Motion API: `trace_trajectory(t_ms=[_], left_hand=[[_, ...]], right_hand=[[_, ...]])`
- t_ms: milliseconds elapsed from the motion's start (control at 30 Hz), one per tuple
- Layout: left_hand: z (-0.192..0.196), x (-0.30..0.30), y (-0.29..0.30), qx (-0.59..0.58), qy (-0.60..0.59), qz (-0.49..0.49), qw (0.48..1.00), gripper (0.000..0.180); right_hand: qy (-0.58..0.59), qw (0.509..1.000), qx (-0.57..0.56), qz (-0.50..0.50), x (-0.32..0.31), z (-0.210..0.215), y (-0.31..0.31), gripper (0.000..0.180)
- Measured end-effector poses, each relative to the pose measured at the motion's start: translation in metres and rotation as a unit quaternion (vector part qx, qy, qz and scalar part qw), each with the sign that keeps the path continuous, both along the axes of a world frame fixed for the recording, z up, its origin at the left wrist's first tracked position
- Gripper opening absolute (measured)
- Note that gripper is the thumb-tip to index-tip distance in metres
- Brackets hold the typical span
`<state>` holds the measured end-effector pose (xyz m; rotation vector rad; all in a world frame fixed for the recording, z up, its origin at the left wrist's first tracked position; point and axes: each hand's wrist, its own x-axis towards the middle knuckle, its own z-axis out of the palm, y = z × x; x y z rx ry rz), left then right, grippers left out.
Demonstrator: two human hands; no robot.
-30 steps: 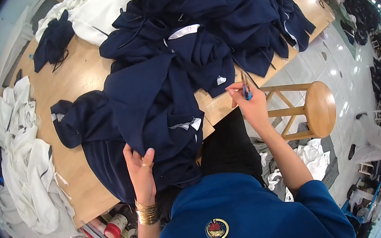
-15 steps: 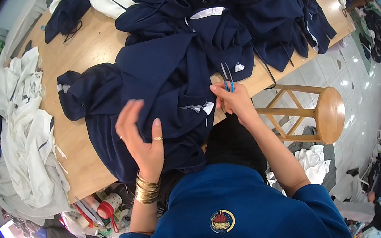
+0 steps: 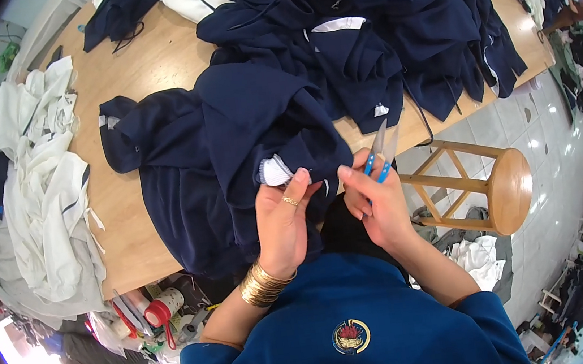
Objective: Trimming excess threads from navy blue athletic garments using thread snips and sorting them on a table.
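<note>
A navy garment (image 3: 177,138) lies bunched at the near edge of the table. My left hand (image 3: 283,219), wearing a ring and gold bangles, pinches its fabric beside a white stitched patch (image 3: 275,171), thumb on top. To the right, my right hand (image 3: 380,204) is closed round small scissors (image 3: 380,160) with blue handles; their blades point away from me and stand apart. The right thumb is close to the garment's right edge, and whether it touches the cloth I cannot tell.
More navy garments (image 3: 416,14) are heaped at the far right of the wooden table (image 3: 133,252). White garments (image 3: 48,212) cover its left side. A wooden stool (image 3: 510,191) stands on the tiled floor to the right. Below the table's left edge is a red-and-white bottle (image 3: 165,307).
My left hand, spread above the cloth before, has moved right and now pinches the garment, lifting its white patch. The right hand has moved slightly right and nearer me with the scissors.
</note>
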<state>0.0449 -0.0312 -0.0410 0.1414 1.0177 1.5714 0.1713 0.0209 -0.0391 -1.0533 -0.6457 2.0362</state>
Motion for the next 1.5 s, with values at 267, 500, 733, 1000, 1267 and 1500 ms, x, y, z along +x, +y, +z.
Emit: trace_trajectory(t_ms=[267, 500, 733, 1000, 1267, 1500], left_hand=[[0.003, -0.023, -0.016, 0.029, 0.134, 0.023, 0.99, 0.015], [0.018, -0.027, -0.027, 0.052, 0.134, 0.049, 0.988, 0.028], [0.021, -0.032, -0.033, 0.067, 0.154, 0.037, 0.985, 0.034], [0.021, -0.034, -0.034, 0.067, 0.162, 0.019, 0.984, 0.033], [0.021, -0.034, -0.032, 0.051, 0.157, 0.025, 0.986, 0.032], [0.02, -0.034, -0.032, 0.051, 0.156, 0.019, 0.986, 0.034]], right_hand=[[-0.344, 0.816, 0.447, 0.127, 0.014, 0.019, 0.01, 0.023], [-0.405, 0.644, 0.61, 0.221, 0.014, 0.036, 0.022, 0.034], [-0.386, 0.641, 0.639, 0.18, 0.004, 0.037, 0.021, 0.027], [-0.395, 0.622, 0.649, 0.189, 0.001, 0.037, 0.021, 0.029], [-0.392, 0.631, 0.642, 0.19, 0.002, 0.037, 0.019, 0.028], [-0.394, 0.624, 0.649, 0.185, 0.002, 0.037, 0.018, 0.028]])
